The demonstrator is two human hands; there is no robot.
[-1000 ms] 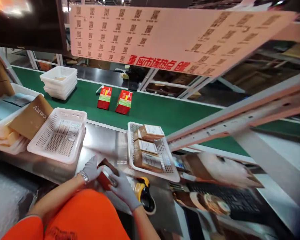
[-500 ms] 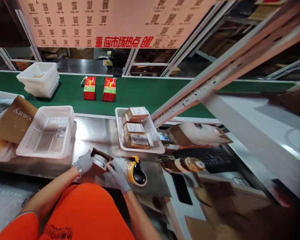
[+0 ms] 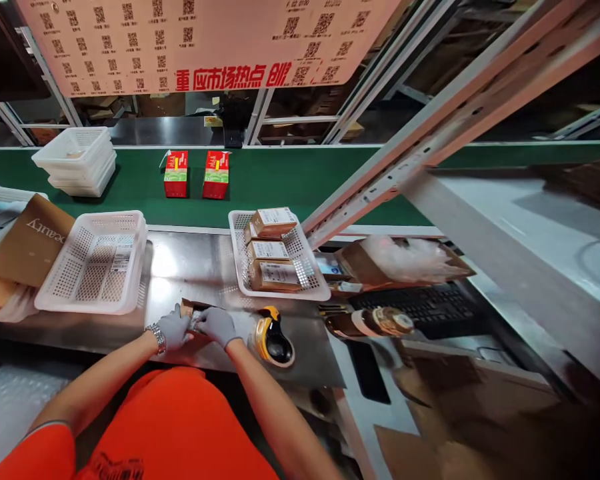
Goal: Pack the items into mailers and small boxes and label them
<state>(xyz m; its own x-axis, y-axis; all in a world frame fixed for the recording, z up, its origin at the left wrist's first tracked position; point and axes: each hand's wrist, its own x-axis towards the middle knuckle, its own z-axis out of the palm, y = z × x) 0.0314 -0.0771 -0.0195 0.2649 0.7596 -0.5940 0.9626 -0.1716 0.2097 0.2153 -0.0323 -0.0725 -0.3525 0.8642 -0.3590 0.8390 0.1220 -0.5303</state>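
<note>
Both of my hands wear grey gloves and meet over a small brown cardboard box (image 3: 189,308) lying on the steel worktop (image 3: 190,267). My left hand (image 3: 173,330), with a metal watch at the wrist, is curled against the box's near left side. My right hand (image 3: 216,325) presses down on its right part with bent fingers. Most of the box is hidden under the hands. A yellow and black handheld scanner (image 3: 273,340) lies just right of my right hand.
A white perforated basket (image 3: 310,283) with three labelled brown boxes stands behind the hands. An open white basket (image 3: 93,263) holding a paper slip sits to the left. Two red cartons (image 3: 196,175) stand on the green conveyor (image 3: 290,183). Stacked white baskets (image 3: 75,160), a keyboard (image 3: 420,307).
The small box has been lowered flat onto the worktop and its open flap has gone down. Both hands have closed in over it. The view has shifted slightly.
</note>
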